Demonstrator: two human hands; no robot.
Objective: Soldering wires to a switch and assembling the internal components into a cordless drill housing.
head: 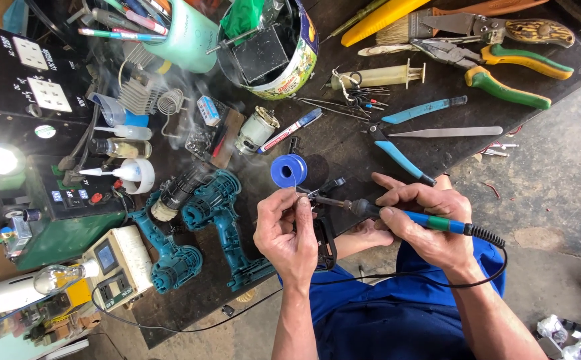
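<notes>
Soldering iron (404,217) in right hand (424,223), beside blue solder spool (288,170).

Teal drill shells (200,230) — green-handled pliers (504,73)

A dark workbench (344,150) bears a blue solder spool (288,171), teal drill shells (200,230), pliers (487,63).

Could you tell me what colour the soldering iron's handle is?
The soldering iron handle is blue with a green band, in the head view.
</notes>
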